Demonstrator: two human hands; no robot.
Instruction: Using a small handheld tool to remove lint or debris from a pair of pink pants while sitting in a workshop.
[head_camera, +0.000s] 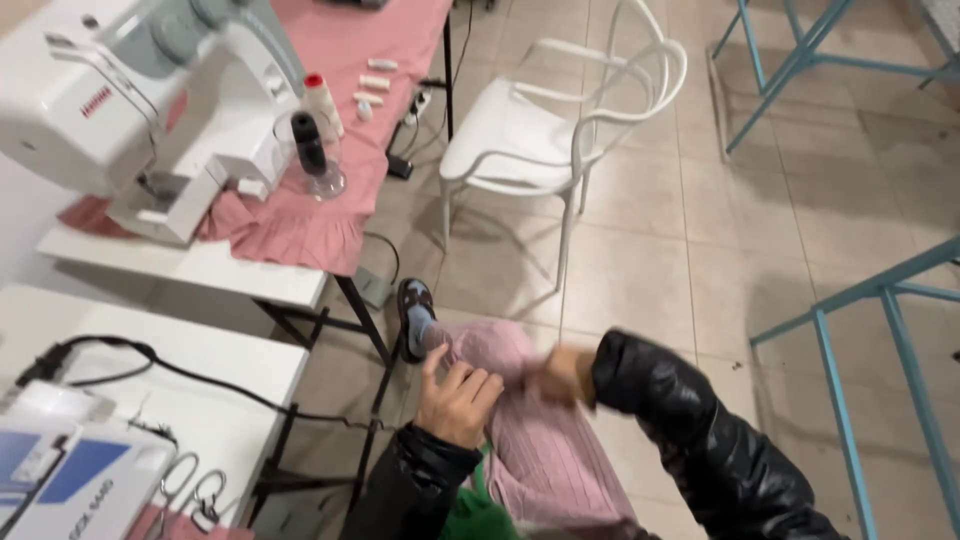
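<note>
My left hand (457, 400) sits low in the middle of the frame, its fingers (478, 388) curled onto the pink ribbed cloth (545, 450) that lies across my lap; my right hand (563, 375) is just beside it, blurred, pressed into the same cloth, and I cannot tell whether its fingers are clenched or loose. Both my sleeves are shiny black. At the lower left edge lies a flat white package with blue patches (70, 480), lettering on it, with one pair of scissors (195, 495) just right of it on a white tabletop (240, 375) crossed by a black cable (150, 360). In the upper left stands one white sewing machine (110, 110) bearing a small red label, on a second tabletop (215, 268) draped with pink fabric (340, 60). Near the machine I count two thread cones, a black one (310, 145) and a white one with a red tip (322, 100), and four small pale spools (373, 83) further up. The floor (700, 230) is beige tile. One white chair (560, 115) stands at top centre, and teal metal frames (860, 300) show on the right. A dark shoe (415, 310) with a blue sock rests on the floor just above the cloth
</note>
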